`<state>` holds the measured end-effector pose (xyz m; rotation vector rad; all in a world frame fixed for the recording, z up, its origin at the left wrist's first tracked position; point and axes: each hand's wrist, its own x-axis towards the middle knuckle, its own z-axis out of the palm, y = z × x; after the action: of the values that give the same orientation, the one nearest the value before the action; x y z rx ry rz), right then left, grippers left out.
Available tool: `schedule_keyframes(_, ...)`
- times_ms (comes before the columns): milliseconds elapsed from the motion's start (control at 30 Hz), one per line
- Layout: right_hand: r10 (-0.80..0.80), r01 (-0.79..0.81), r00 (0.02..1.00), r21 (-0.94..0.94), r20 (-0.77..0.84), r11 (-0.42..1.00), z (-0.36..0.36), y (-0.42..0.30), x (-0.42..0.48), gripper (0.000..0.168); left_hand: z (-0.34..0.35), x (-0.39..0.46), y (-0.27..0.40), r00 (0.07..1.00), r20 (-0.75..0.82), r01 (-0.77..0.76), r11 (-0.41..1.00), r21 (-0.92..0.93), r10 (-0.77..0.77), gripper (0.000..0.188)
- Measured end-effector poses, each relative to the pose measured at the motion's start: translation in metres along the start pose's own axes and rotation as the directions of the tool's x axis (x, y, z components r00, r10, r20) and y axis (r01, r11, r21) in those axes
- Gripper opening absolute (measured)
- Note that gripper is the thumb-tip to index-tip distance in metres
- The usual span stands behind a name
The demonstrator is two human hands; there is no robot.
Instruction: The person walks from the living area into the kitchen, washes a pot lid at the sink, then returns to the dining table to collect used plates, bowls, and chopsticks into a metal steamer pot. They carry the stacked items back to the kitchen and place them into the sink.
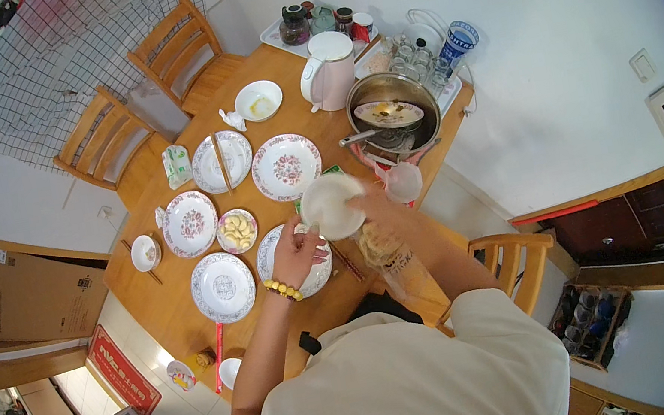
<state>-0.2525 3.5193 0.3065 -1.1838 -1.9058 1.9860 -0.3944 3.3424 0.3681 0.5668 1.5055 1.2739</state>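
Observation:
My right hand (382, 203) grips the right side of a white bowl (332, 206), blurred as if in motion. Close to the bowl's lower left rim is my left hand (297, 253), its fingers loosely curled. Whether those fingers touch the bowl cannot be made out. Under my left hand lies a patterned plate (268, 258), partly covered by it. Dark chopsticks (347, 262) rest to the right of that plate. A floral plate (286, 168) sits just beyond the bowl. Left of my hands, a small dish (237, 231) holds pale, garlic-like pieces.
More plates (223, 288) spread leftward over the wooden table (179, 310). A large metal pot (393, 113), containing a dish and ladle, stands at the right beside a pink kettle (331, 71). Trays of jars (293, 26) and glasses line the wall. A wooden chair (521, 269) is at my right.

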Motion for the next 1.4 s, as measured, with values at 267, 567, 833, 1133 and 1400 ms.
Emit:
schedule_keyframes(267,0.341,-0.249,0.912,0.352,-0.228,0.902,-0.137,-0.05,0.007,0.047,-0.046,-0.031,-0.06,0.999,-0.039,-0.023,1.0,-0.019,0.023,0.028)
schedule_keyframes(567,0.56,-0.59,0.767,-0.001,-0.313,0.807,-0.209,-0.037,0.083,0.05,-0.079,-0.074,-0.102,0.963,-0.224,0.099,0.972,-0.215,-0.148,0.025)
schedule_keyframes(833,0.467,-0.581,0.748,-0.125,-0.472,0.804,-0.193,-0.031,0.113,0.044,-0.086,-0.102,-0.117,0.938,-0.297,0.121,0.971,-0.206,-0.18,0.022)
schedule_keyframes(1133,0.438,-0.647,0.73,-0.325,-0.524,0.69,-0.193,-0.009,0.143,0.04,-0.082,-0.106,-0.126,0.931,-0.291,0.14,0.951,-0.274,-0.221,0.022)
schedule_keyframes(1400,0.155,-0.586,0.792,-0.663,-0.591,0.465,-0.193,0.033,0.163,0.038,-0.074,-0.105,-0.128,0.935,-0.286,0.144,0.96,-0.24,-0.211,0.022)
